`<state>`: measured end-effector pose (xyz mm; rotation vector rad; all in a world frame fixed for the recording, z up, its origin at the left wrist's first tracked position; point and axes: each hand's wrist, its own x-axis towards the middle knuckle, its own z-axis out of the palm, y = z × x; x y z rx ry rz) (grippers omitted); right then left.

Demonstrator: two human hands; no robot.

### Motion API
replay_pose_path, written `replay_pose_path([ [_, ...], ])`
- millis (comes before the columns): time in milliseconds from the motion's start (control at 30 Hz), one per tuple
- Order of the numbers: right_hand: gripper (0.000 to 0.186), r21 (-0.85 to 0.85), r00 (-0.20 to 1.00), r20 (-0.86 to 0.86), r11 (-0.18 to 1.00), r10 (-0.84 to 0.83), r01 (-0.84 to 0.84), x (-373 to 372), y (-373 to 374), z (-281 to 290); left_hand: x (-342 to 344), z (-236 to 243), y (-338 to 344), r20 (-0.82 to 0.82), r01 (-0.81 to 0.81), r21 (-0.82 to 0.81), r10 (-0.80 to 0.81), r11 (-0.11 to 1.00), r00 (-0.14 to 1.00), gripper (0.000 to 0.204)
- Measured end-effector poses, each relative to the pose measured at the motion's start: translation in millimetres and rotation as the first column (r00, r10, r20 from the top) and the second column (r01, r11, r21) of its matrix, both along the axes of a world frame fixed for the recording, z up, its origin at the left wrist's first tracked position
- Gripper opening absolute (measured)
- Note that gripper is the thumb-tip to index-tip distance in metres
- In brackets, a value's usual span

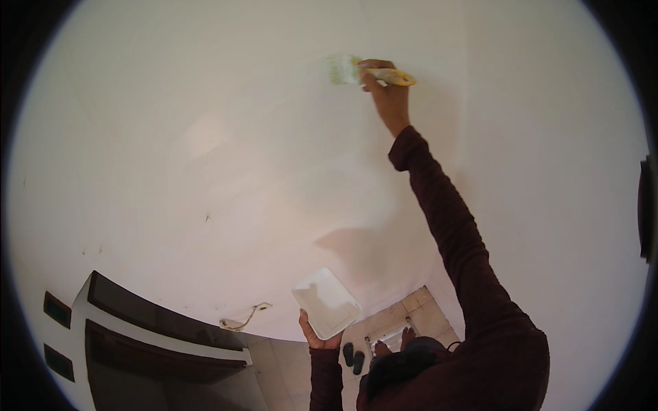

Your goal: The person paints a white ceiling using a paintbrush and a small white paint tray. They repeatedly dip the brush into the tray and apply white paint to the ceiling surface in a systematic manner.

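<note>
High on the white wall (274, 137), my right hand (384, 82) grips a paintbrush (396, 76) by its yellow handle. Its pale bristles, tinged with yellow-green, lie against the wall and point left. Low in front of me, my left hand (321, 335) holds a shallow white tray (327, 305) from beneath, fingers wrapped at its lower edge. A pale layer lies in the tray, partly under a shadow; whether it is paint I cannot tell. My right arm is stretched far up and my left arm is bent low.
Below, a pair of dark slippers (354, 359) lies on the tiled floor (291, 370), beside my feet on a small white platform (394, 340). A fitting with a loose cable (250, 318) sticks out of the wall. Dark shelving (164, 346) stands lower left, and a dark object (644, 209) is at the far right.
</note>
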<state>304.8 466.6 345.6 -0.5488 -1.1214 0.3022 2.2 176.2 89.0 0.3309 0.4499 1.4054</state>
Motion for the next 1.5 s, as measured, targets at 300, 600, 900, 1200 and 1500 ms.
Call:
replay_pose_path([
  [300, 0.011, 0.036, 0.897, -0.049, 0.897, -0.439, 0.440, 100, 11, 10, 2, -7, -1, -0.004, 0.011, -0.021, -0.011, 1.000, 1.000, 0.077],
  [600, 0.023, 0.235, 0.604, 0.318, 0.678, -0.731, 0.697, -11, 4, 4, 3, -4, 2, -0.022, 0.015, -0.016, -0.015, 1.000, 1.000, 0.076],
  [900, 0.011, 0.033, 0.974, 0.212, 0.997, -0.080, 0.075, -6, -22, 19, 2, -4, -2, -0.033, 0.032, -0.021, -0.032, 0.999, 0.999, 0.076],
  [1200, 0.016, 0.070, 0.853, -0.021, 0.851, -0.521, 0.521, 92, 5, 7, 3, -9, -2, 0.041, 0.058, -0.074, -0.055, 0.996, 0.998, 0.070],
  [1500, 0.034, 0.180, 0.794, 0.283, 0.842, -0.539, 0.508, -116, -14, -1, 4, -12, -1, 0.045, 0.030, -0.086, -0.026, 0.996, 0.999, 0.068],
])
